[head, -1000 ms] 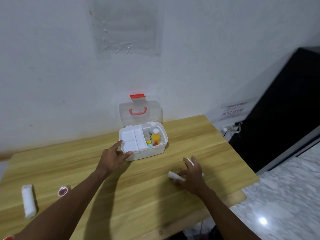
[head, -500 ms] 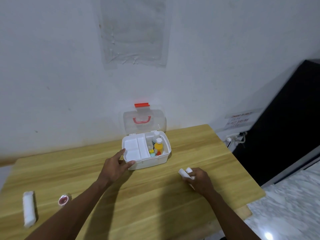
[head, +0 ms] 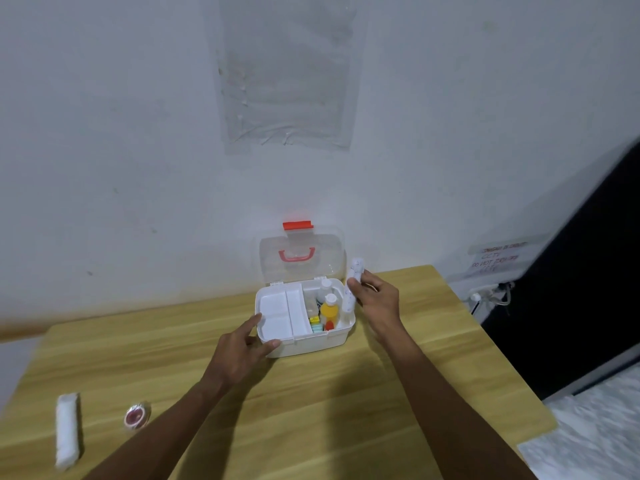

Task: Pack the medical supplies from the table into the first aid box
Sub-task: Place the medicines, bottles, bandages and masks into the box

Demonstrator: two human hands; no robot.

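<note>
1. White gauze, rolled and wrapped: two slim rolls (head: 350, 299) pinched upright in the right hand (head: 377, 301), just over the right end of the first aid box (head: 304, 337). Right grip closed around them at mid-length, fingers (head: 355, 285) wrapped across the front.
2. Likely light, soft and a little squashy; probably slick if wrapped in film. Best held around the middle, as now, firm enough to stop the pair sliding apart, not so hard as to crush them.
3. Left hand (head: 239, 355) braced on the box's near left corner, thumb along the front wall, index finger on the side. Grip half spread and pressing rather than clamped on anything. Useful, since a thin plastic box like this probably shifts easily on the tabletop (head: 311, 410).
4. Box open, clear lid (head: 301, 254) upright against the wall. Left tray sections bare; right compartment crowded with a yellow bottle (head: 329, 308), a white bottle (head: 325, 287) and small coloured packets. Little spare room there, so lowering the rolls end-first or laying them flat across the top seems wise.
5. Left on the tabletop, well apart from the box: another white roll (head: 65, 427) and a small round red-centred item (head: 136, 415), too blurred to identify.
</note>
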